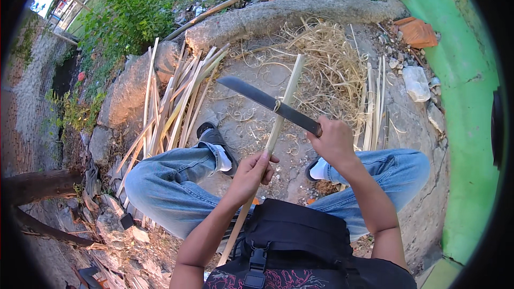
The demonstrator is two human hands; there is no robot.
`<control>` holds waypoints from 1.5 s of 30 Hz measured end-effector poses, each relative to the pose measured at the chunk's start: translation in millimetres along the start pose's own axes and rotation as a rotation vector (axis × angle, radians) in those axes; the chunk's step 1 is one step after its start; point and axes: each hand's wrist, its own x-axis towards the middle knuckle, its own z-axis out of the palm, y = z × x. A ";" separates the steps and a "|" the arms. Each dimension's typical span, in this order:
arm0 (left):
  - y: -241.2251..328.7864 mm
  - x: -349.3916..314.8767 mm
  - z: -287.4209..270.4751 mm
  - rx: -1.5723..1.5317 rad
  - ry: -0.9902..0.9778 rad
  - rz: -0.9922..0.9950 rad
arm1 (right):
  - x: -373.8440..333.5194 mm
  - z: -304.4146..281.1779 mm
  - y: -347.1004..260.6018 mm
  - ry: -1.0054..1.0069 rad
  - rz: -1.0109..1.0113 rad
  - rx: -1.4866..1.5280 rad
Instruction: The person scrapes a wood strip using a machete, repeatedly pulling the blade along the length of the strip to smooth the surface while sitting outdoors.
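My left hand (254, 173) is closed around a long pale strip of split bamboo (289, 88), which slants from near my lap up and away to the right. In my right hand (334, 142) is the dark handle of a machete (257, 98). Its long blade points to the far left and lies across the strip beyond my left hand. A small curl of shaving sits where blade and strip cross. The strip's lower end runs under my left forearm beside the black bag (300, 230) at my front.
Left of my feet lies a heap of split strips (179, 96); several more strips (375, 107) lie at right. Curly shavings (326, 64) pile up ahead. A concrete curb (289, 13) bounds the far side, a green wall (460, 101) the right. White block (416, 84) and rubble lie by the wall.
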 end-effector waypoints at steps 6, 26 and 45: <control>2.0 0.8 0.2 0.058 0.036 -0.005 | -0.5 4.3 0.6 0.108 -0.122 -0.174; 12.5 4.3 -6.3 -0.022 0.373 -0.067 | -20.2 0.8 -20.1 -0.002 -0.406 -0.147; 22.6 -9.6 6.2 0.037 0.040 0.006 | 6.2 -10.7 8.0 -0.081 0.390 1.444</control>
